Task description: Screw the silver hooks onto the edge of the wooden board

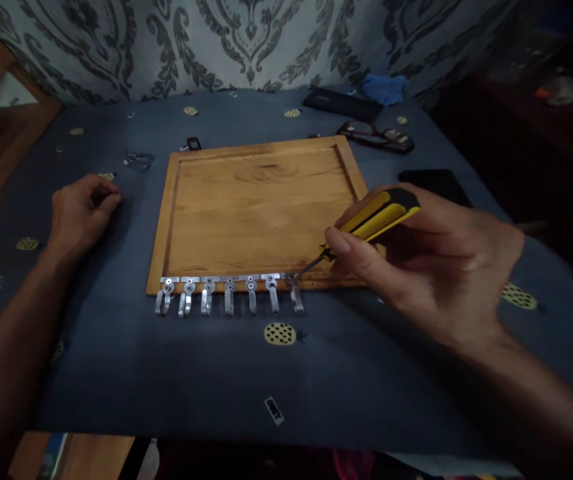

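Observation:
A wooden board (261,207) with a raised frame lies on the blue tablecloth. Along its near edge runs a row of several metal hooks (230,293). My right hand (431,260) grips a yellow and black screwdriver (374,217), whose tip meets the rightmost hook (295,295). My left hand (82,210) rests on the cloth left of the board, fingers curled, thumb near the fingertips; whether something small is between them is hidden. Just beyond it sits a small pile of loose metal hooks (138,160).
Eyeglasses (376,137), a black case (342,105) and a blue cloth (385,89) lie at the back right. A dark flat object (435,187) is beyond my right hand. A patterned curtain (246,40) hangs behind the table.

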Demonstrator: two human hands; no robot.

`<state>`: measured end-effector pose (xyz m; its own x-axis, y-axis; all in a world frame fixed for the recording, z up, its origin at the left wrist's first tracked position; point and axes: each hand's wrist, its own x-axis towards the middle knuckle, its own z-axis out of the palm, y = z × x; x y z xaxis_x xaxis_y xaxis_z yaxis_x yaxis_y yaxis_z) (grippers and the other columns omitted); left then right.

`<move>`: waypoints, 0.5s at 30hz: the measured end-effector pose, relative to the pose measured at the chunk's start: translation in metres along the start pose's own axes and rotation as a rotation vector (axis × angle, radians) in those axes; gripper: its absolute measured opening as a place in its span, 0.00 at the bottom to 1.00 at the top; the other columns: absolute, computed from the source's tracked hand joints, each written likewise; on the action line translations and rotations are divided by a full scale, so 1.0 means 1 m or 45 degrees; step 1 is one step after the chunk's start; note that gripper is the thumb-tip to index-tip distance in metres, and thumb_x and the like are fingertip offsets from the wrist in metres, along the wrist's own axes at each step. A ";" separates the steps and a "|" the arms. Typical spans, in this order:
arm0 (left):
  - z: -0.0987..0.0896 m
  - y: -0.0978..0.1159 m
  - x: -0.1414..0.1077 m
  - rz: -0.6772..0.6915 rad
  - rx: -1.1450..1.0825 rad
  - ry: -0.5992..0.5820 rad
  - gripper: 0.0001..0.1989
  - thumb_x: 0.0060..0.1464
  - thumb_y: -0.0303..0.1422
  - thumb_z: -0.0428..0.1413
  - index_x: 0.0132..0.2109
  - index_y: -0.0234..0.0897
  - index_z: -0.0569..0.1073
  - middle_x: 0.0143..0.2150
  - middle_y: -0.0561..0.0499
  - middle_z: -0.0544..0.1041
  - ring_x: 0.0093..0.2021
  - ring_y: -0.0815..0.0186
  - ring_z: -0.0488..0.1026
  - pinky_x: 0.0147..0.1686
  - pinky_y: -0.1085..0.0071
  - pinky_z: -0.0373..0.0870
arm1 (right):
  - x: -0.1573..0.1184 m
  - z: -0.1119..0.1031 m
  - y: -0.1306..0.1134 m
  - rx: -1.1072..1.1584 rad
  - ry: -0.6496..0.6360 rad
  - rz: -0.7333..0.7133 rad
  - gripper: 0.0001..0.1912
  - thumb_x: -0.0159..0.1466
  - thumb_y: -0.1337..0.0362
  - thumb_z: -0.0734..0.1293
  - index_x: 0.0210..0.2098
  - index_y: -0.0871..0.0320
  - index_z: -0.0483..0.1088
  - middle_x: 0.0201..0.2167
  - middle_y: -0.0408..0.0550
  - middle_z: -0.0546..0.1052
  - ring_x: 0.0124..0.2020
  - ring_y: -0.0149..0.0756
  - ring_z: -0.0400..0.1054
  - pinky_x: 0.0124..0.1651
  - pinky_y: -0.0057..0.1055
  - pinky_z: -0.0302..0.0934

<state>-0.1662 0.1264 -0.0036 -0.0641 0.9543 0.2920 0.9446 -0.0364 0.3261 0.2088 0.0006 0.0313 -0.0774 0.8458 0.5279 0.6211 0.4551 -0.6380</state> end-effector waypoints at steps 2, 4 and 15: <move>0.001 0.003 -0.001 0.035 -0.021 -0.018 0.12 0.50 0.38 0.53 0.39 0.37 0.74 0.34 0.52 0.75 0.35 0.65 0.71 0.44 0.67 0.69 | 0.000 0.000 -0.001 0.014 -0.001 0.032 0.12 0.64 0.62 0.69 0.26 0.53 0.66 0.22 0.38 0.71 0.21 0.29 0.63 0.25 0.31 0.56; 0.003 0.005 -0.002 0.063 -0.042 -0.028 0.13 0.49 0.39 0.53 0.38 0.37 0.74 0.35 0.52 0.75 0.35 0.64 0.71 0.44 0.66 0.69 | 0.001 0.001 -0.001 0.004 0.003 0.043 0.12 0.64 0.62 0.69 0.25 0.53 0.65 0.23 0.38 0.71 0.22 0.29 0.63 0.26 0.31 0.57; 0.006 0.008 -0.002 0.095 -0.120 -0.082 0.15 0.49 0.42 0.52 0.38 0.36 0.73 0.34 0.50 0.74 0.35 0.65 0.70 0.41 0.68 0.68 | -0.001 0.000 -0.001 -0.006 0.007 0.043 0.13 0.63 0.61 0.70 0.24 0.53 0.65 0.22 0.38 0.71 0.22 0.29 0.63 0.25 0.31 0.57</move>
<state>-0.1565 0.1260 -0.0067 0.0290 0.9647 0.2617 0.9113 -0.1330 0.3896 0.2084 -0.0009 0.0316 -0.0523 0.8591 0.5091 0.6272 0.4250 -0.6527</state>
